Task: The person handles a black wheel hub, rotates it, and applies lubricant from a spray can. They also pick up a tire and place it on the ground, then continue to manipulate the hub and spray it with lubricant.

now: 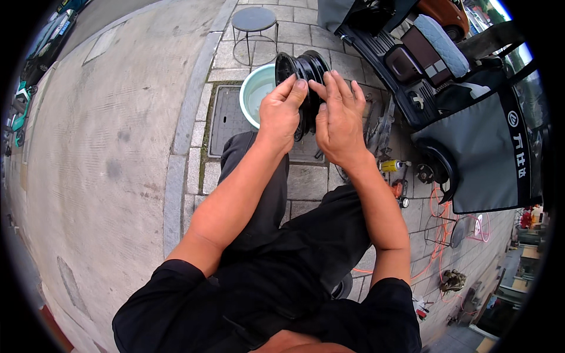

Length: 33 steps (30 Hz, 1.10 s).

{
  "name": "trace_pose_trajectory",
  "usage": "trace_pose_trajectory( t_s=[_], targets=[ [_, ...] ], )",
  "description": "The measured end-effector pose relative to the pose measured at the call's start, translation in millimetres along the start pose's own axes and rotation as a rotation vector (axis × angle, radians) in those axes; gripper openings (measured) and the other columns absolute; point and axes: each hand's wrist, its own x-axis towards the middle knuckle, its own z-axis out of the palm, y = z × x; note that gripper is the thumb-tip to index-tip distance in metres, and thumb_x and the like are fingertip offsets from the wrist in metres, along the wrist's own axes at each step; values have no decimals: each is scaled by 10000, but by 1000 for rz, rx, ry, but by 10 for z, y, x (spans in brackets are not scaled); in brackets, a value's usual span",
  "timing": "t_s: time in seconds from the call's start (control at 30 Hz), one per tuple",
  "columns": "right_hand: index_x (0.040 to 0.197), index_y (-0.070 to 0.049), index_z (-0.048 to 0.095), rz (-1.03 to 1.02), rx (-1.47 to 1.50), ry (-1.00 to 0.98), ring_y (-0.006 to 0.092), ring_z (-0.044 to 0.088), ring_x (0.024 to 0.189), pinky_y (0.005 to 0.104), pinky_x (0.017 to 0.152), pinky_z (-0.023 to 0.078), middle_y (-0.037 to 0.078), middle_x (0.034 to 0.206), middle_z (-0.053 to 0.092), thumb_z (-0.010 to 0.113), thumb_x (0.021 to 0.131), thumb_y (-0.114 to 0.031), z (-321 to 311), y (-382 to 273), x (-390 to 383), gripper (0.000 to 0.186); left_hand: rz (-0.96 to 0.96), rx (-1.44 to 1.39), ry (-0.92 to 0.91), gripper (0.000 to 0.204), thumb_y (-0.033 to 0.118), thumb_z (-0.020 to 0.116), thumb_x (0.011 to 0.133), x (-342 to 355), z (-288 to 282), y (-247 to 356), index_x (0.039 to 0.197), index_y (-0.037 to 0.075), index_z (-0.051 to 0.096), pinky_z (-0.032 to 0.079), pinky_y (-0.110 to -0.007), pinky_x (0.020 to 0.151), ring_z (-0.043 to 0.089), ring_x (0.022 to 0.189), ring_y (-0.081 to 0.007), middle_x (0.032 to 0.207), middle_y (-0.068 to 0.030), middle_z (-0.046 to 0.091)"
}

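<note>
A black metal wheel rim (303, 60) is held upright on its edge in front of me. My left hand (279, 115) grips its left side, thumb raised near the upper face. On the right side my right hand (338, 117) holds it, fingers spread against the outer edge. Much of the rim is hidden behind both hands. A pale mint basin (245, 101) with liquid in it lies just behind and left of the rim, over a metal cover (223, 120) in the paving.
Beyond stands a round stool (254, 20). At right are an open small vehicle (406, 65) with grey side cover (482, 176), a yellow can (389, 166), an orange power tool (399, 189) and orange hoses (435, 200). A kerb (175, 188) runs at left; parked vehicles (50, 47) sit beyond.
</note>
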Motion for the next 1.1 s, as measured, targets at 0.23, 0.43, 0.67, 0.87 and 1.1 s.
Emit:
trace_pose_trajectory(
  t_s=[0.23,0.43,0.67,0.87,1.1],
  targets=[
    [1487,50,530,-243,-435,-96,303,505,1478,590,1295,181,114,1365,706,618,918,-96,-65,52,93,594,29,-36,-57,362,118,625,1100,-27,37,2,1407,-76,626,528,-266,1004,662,1142,-123,1286,-70,713],
    [1448,67,562,-281,-530,-156,297,547,1438,576,1298,200,118,1331,723,613,907,-70,-196,-16,144,560,40,-64,-55,339,119,620,1104,0,13,-55,1394,-54,649,526,-259,974,655,1085,-97,1215,-46,728],
    [1544,99,409,-19,-182,-58,317,471,1497,540,1258,241,101,1437,690,552,896,37,-211,141,60,666,13,-86,-22,330,129,653,1087,-3,38,-27,1373,-35,675,522,-241,936,653,1029,-76,1148,-29,739],
    [1545,102,404,-55,-116,-97,329,436,1522,554,1265,225,95,1452,677,553,860,50,-45,32,57,703,9,-76,-28,382,124,668,1077,12,-1,-35,1402,-74,632,529,-259,960,657,1087,-93,1205,-47,732],
    [1508,54,506,-249,-488,-148,318,526,1442,585,1279,201,116,1339,718,589,931,-69,-81,8,85,595,-2,-64,-13,501,148,672,1079,-13,27,7,1483,-119,540,523,-290,1027,655,1171,-133,1282,-94,717]
  ],
)
